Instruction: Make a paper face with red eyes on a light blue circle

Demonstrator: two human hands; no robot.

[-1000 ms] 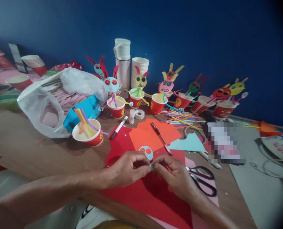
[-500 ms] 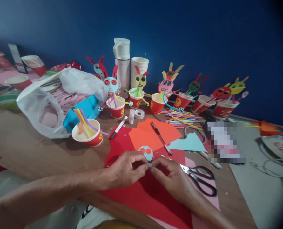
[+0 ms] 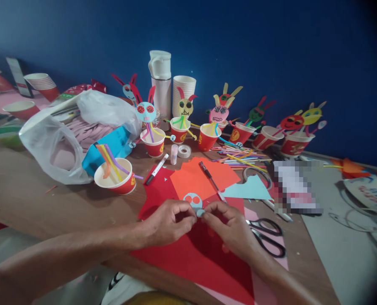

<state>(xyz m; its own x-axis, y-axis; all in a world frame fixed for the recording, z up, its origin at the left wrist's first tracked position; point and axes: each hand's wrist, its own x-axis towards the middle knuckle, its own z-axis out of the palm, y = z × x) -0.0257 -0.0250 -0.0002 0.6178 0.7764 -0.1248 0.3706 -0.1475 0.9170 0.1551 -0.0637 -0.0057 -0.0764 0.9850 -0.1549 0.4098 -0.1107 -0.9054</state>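
My left hand [image 3: 167, 223] and my right hand [image 3: 230, 231] meet fingertip to fingertip over a red paper sheet [image 3: 194, 258]. Both pinch a small light blue scrap [image 3: 200, 213]. Just beyond the fingers lies a light blue paper face with red eyes [image 3: 193, 200]. An orange sheet [image 3: 204, 178] with a black pen [image 3: 211, 180] on it lies behind that. Black scissors [image 3: 267, 239] rest right of my right hand.
Red paper cups with paper monster faces [image 3: 207, 137] line the blue wall. A cup holding bent straws [image 3: 114, 180] and a white plastic bag [image 3: 67, 135] sit left. Loose straws [image 3: 242, 159], a tape roll [image 3: 184, 151], a marker [image 3: 156, 169] and a white flask [image 3: 160, 82] stand farther back.
Both hands have shifted slightly up and left, staying pinched together on the small scrap. The view has tilted a little.
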